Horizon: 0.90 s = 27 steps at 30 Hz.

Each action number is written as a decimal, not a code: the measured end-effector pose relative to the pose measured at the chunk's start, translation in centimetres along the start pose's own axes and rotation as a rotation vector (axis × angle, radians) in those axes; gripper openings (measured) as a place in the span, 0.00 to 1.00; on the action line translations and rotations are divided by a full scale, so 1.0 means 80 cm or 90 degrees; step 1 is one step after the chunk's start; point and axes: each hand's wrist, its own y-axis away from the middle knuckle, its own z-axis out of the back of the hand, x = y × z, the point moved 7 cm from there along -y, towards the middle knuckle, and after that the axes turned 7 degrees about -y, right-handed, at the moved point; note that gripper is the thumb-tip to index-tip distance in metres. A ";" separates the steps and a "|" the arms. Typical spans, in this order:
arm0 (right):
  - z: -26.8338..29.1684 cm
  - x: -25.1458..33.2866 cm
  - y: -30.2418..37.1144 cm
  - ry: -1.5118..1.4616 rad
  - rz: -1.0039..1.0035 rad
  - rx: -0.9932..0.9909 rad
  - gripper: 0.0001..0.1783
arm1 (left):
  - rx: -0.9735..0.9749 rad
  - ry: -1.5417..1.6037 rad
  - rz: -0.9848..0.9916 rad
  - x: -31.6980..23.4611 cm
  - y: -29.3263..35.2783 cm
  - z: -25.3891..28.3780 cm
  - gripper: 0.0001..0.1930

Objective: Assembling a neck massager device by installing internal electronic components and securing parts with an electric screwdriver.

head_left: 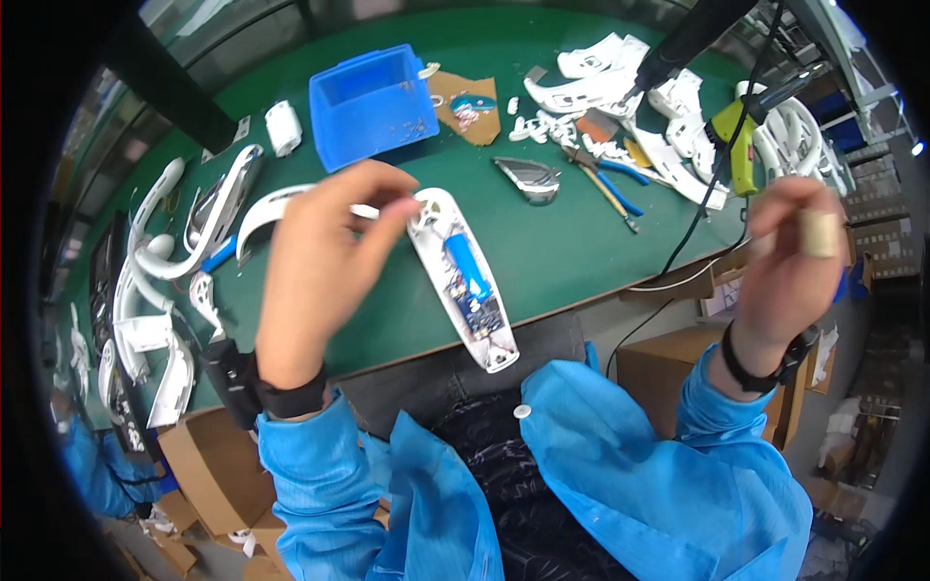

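Note:
An elongated white plastic housing (495, 348) lies at the table's near edge, its inside facing up. Within it are a blue battery (467, 268) and a circuit board (479, 315) with thin wires. My left hand (325, 257) is at the housing's far end, thumb and forefinger brought together over its tip; whatever they pinch is too small to name. Well to the right, my right hand (792, 261) is raised beyond the table edge, blurred, with a pale wrap on one finger. Nearest to it is a green power screwdriver (740, 160); I see no contact between them.
A blue bin (336, 145) stands at the back beside a cardboard piece (448, 87). Pliers (608, 182), a clear-and-dark shell (529, 179) and piled white parts (591, 92) lie at the right. Curved white frames (145, 261) crowd the left. A black cable (712, 179) hangs at the right.

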 end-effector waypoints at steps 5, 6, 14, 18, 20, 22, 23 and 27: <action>0.057 -0.037 -0.111 -0.096 0.044 -0.101 0.12 | 0.074 -0.082 -0.191 0.012 -0.016 -0.053 0.08; 0.055 -0.061 -0.127 -0.104 0.018 -0.083 0.13 | 0.067 -0.081 -0.211 0.017 -0.014 -0.056 0.08; -0.037 -0.138 -0.158 0.014 0.005 0.100 0.25 | 0.078 0.081 -0.092 0.038 -0.018 -0.059 0.09; -0.087 -0.133 -0.151 -0.073 -0.033 0.076 0.30 | 0.084 0.083 -0.095 0.044 -0.021 -0.060 0.10; -0.116 -0.123 -0.143 -0.228 -0.068 0.104 0.34 | 0.070 0.082 -0.126 0.038 -0.024 -0.059 0.11; -0.153 -0.102 -0.131 -0.307 -0.093 0.116 0.46 | 0.050 0.069 -0.131 0.038 -0.024 -0.058 0.12; -0.205 -0.057 -0.101 -0.231 -0.090 -0.135 0.42 | 0.024 0.055 -0.136 0.040 -0.025 -0.056 0.13; -0.241 -0.038 -0.085 -0.482 -0.211 0.120 0.45 | -0.114 0.057 -0.152 0.019 -0.028 -0.035 0.15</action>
